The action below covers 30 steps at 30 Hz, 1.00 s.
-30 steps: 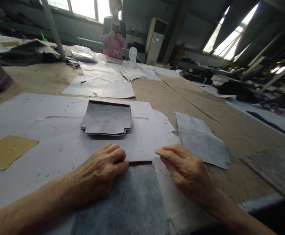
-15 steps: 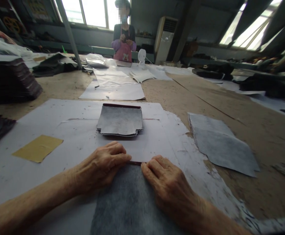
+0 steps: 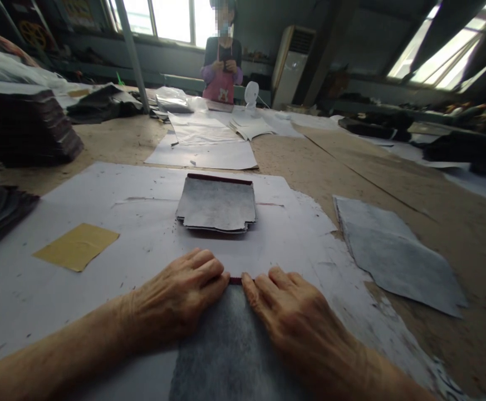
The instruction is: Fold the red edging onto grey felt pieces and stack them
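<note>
A grey-backed sheet [image 3: 230, 351] lies in front of me, with a narrow dark-red strip folded over along its far edge. My left hand [image 3: 180, 292] is closed at the left end of that fold, its thumb and curled fingers pressing on it. On the right end, the bunched fingertips of my right hand [image 3: 297, 306] press down on the same fold. Only a short length of dark red shows between the hands, and my right forearm and hand cover much of the sheet's right side. Just beyond is a small stack of similar grey pieces [image 3: 217, 203] with dark-red folded far edges.
White paper [image 3: 142, 234] covers the table under my work. A yellow-brown paper piece [image 3: 78, 247] lies left, and more grey sheets [image 3: 397, 250] lie right. Tall dark stacks [image 3: 25, 125] stand at far left. Across the table, a person in a pink apron [image 3: 220, 89] stands near a white fan [image 3: 251, 94].
The view has shifted slightly, so everything sits further right. My right fingers have straightened somewhat along the fold, and the dark-red strip looks flatter. The person opposite has raised their hands a little.
</note>
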Each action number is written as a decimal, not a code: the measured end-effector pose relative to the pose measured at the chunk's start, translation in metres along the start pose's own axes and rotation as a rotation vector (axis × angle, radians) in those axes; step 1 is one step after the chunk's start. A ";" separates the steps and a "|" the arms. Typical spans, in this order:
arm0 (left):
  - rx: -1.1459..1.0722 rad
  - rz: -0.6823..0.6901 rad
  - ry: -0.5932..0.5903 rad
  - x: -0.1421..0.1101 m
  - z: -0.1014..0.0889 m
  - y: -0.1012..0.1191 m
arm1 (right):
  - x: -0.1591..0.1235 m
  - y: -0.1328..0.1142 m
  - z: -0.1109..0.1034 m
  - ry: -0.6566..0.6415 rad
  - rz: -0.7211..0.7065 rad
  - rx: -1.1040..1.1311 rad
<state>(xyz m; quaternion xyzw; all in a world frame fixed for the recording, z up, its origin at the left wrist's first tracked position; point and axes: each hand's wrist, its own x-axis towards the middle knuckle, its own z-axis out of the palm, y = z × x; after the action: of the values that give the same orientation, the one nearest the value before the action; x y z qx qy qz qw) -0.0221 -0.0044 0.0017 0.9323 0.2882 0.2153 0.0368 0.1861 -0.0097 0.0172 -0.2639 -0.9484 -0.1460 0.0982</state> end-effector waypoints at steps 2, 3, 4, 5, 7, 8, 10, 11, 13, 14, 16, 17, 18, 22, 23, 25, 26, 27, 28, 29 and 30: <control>0.011 0.007 0.011 0.001 0.002 0.001 | 0.006 -0.005 0.002 0.035 0.010 -0.021; 0.011 0.009 0.016 0.001 0.002 0.002 | 0.009 -0.008 0.004 0.068 0.014 0.003; 0.009 0.009 0.019 0.001 0.002 0.002 | 0.012 -0.011 0.007 0.107 0.016 0.048; 0.005 0.007 0.025 0.001 0.002 0.002 | 0.015 -0.012 0.010 0.143 0.017 0.101; -0.012 -0.002 0.030 0.000 0.001 0.001 | 0.017 -0.013 0.017 0.195 0.021 0.183; -0.021 -0.007 0.033 -0.002 0.000 -0.001 | 0.017 -0.013 0.019 0.209 0.016 0.206; -0.045 -0.030 0.048 -0.007 -0.003 -0.005 | 0.016 -0.009 0.022 0.220 -0.006 0.240; -0.056 -0.039 0.070 -0.011 -0.005 -0.007 | 0.015 -0.007 0.023 0.223 -0.012 0.259; -0.067 -0.054 0.119 -0.018 -0.008 -0.011 | 0.013 -0.004 0.024 0.230 -0.012 0.307; -0.067 -0.059 0.127 -0.022 -0.009 -0.012 | 0.012 -0.003 0.025 0.229 -0.004 0.329; -0.054 -0.063 0.123 -0.026 -0.011 -0.013 | 0.012 -0.002 0.025 0.231 0.006 0.356; -0.043 -0.063 0.111 -0.027 -0.011 -0.013 | 0.012 -0.002 0.025 0.229 0.009 0.361; -0.031 -0.057 0.100 -0.028 -0.011 -0.013 | 0.012 -0.002 0.025 0.223 0.009 0.361; 0.017 -0.011 0.100 -0.024 -0.011 -0.009 | 0.015 -0.004 0.022 0.168 0.005 0.353; 0.028 -0.012 0.113 -0.024 -0.011 -0.008 | 0.017 -0.004 0.020 0.149 0.002 0.344; 0.041 -0.022 0.121 -0.023 -0.010 -0.007 | 0.021 -0.003 0.016 0.099 -0.012 0.320; 0.043 -0.026 0.115 -0.023 -0.010 -0.007 | 0.024 -0.002 0.014 0.066 -0.023 0.310; 0.042 -0.025 0.106 -0.023 -0.009 -0.007 | 0.027 -0.001 0.012 0.042 -0.034 0.303; 0.039 -0.024 0.101 -0.023 -0.009 -0.007 | 0.030 -0.001 0.010 0.022 -0.045 0.298; 0.033 -0.025 0.097 -0.023 -0.009 -0.008 | 0.033 0.000 0.010 0.012 -0.054 0.298; 0.024 -0.027 0.095 -0.023 -0.009 -0.008 | 0.035 0.000 0.010 0.015 -0.066 0.306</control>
<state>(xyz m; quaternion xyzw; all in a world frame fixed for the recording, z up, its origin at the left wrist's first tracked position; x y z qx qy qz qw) -0.0468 -0.0104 -0.0007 0.9175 0.3046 0.2553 0.0148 0.1561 0.0105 0.0170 -0.2136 -0.9669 -0.0048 0.1397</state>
